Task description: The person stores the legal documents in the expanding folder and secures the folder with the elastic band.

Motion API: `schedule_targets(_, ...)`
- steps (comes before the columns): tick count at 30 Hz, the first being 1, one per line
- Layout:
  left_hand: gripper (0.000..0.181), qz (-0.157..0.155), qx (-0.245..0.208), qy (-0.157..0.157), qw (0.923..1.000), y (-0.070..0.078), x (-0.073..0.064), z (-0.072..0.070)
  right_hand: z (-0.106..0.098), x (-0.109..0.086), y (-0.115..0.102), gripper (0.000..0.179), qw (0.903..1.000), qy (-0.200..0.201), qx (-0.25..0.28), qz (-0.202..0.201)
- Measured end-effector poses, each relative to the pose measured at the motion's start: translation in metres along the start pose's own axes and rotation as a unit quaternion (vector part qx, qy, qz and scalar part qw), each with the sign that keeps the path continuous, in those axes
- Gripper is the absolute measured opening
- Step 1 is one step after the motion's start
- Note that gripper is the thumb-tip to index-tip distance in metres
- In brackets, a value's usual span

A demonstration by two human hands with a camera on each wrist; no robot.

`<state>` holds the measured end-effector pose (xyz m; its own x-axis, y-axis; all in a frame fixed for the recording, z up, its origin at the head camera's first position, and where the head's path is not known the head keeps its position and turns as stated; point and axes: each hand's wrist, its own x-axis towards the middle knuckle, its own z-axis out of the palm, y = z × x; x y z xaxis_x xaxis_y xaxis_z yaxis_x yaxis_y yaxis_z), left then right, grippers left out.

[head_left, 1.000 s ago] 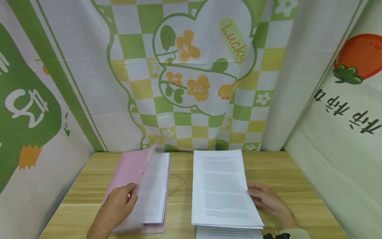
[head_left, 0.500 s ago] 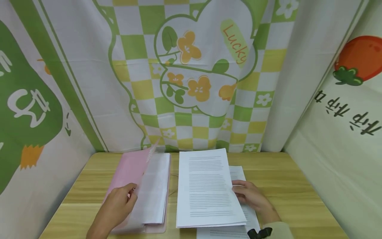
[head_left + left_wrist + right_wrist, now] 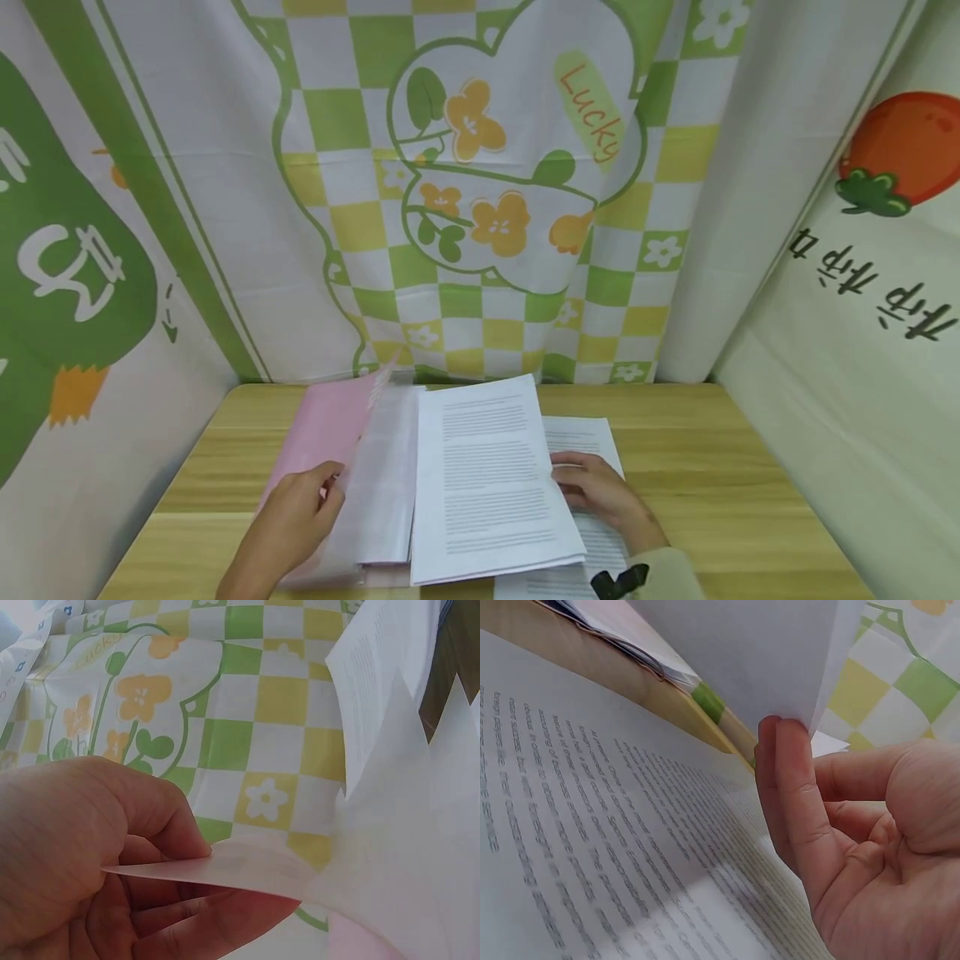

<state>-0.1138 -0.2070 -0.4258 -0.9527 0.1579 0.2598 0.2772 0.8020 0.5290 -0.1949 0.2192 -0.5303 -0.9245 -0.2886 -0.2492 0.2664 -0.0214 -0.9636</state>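
Note:
On the left of the table a pink folder [image 3: 326,417] lies with its cover raised. My left hand [image 3: 296,512] pinches the cover's edge between thumb and fingers; the left wrist view shows the thin sheet [image 3: 187,871] in that grip. White papers [image 3: 386,467] lie inside the folder. My right hand [image 3: 600,492] pinches a printed sheaf of papers [image 3: 491,475] by its right edge. The sheaf's left edge overlaps the folder's right side. Beneath it another printed sheet [image 3: 592,433] lies on the table, partly covered. In the right wrist view, fingers [image 3: 795,780] hold the lifted paper.
The wooden table [image 3: 720,467] has a patterned curtain [image 3: 480,333] along its back edge. Fabric walls stand at both sides. A dark bow-shaped item [image 3: 618,582] sits at the right sleeve [image 3: 667,575].
My right hand has carried the sheaf leftward until it overlaps the folder, uncovering the printed sheet beneath. The left hand and the raised cover have stayed in place.

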Motion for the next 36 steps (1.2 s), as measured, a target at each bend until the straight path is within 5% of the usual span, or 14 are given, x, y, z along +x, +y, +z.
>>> schedule_targets(14,0.019,0.005,-0.013,0.002,0.9999,0.001,0.001,0.001,0.017,0.009,0.000,0.051,0.9994,0.022,-0.004,0.026)
schedule_targets(36,0.017,-0.015,-0.020,-0.017,0.9995,0.001,0.001,0.001,0.047,0.035,-0.007,0.043,0.9986,0.039,-0.034,-0.006)
